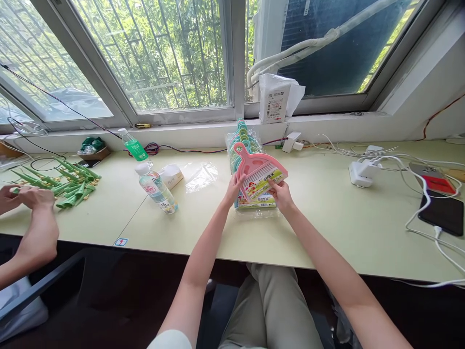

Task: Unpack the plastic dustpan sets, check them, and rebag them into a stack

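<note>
Between my hands is a pink dustpan and brush set (258,165), tilted, with a yellow-green printed label across its front and pale bristles showing. My left hand (234,188) grips its lower left edge, and my right hand (282,192) pinches the lower right side by the label. Directly behind and below it lies a row of similar sets (254,203) in teal and green, their handles lined up toward the window, on clear plastic wrapping. The pink set hides much of that row.
Left of me stand two drink bottles (157,189), a tissue pack (171,176) and a clear plastic bag (201,177). A co-worker's hands (34,196) handle green pieces (74,184) at far left. Right are a white power strip (363,172), cables and a black phone (443,213).
</note>
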The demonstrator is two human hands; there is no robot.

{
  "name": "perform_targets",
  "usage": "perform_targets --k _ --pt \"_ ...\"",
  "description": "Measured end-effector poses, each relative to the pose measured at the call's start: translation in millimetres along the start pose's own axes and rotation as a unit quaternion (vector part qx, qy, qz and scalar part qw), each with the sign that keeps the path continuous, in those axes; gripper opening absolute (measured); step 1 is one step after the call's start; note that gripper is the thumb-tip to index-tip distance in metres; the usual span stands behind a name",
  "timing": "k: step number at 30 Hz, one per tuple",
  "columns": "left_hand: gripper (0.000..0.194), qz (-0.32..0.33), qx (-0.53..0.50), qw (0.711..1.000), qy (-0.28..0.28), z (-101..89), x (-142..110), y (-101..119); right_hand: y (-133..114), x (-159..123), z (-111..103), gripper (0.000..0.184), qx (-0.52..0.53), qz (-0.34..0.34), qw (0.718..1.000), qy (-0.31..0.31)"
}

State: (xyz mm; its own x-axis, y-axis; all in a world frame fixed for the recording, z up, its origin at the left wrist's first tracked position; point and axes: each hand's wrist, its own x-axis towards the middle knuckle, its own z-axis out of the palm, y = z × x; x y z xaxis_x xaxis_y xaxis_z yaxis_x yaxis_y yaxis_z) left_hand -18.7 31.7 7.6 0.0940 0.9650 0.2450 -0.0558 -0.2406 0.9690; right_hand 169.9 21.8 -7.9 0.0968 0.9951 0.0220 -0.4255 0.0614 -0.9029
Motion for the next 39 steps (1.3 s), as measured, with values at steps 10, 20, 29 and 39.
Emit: perform_targets --k 10,20,29,39 --pt "0.027 -0.111 0.494 0.833 0.222 -82.4 10.6 -24.7 -1.4 1.1 -18.5 0.052 0.001 -0.011 0.999 0.049" --pt "0.022 -0.147 0.632 0.733 0.204 -87.0 4.1 -21.9 -1.0 -3.4 -15.8 0.052 -0.024 -0.018 0.998 0.06" --pt "0.017 -0.136 0.642 0.725 0.209 -88.2 5.2 -22.0 -6.4 -7.7 -10.7 0.051 -0.055 -0.024 0.997 0.043" --pt "0.007 -0.109 0.533 0.782 0.304 -87.2 0.8 -4.1 -9.8 -10.9 -8.7 0.049 -0.064 -0.011 0.998 0.022"
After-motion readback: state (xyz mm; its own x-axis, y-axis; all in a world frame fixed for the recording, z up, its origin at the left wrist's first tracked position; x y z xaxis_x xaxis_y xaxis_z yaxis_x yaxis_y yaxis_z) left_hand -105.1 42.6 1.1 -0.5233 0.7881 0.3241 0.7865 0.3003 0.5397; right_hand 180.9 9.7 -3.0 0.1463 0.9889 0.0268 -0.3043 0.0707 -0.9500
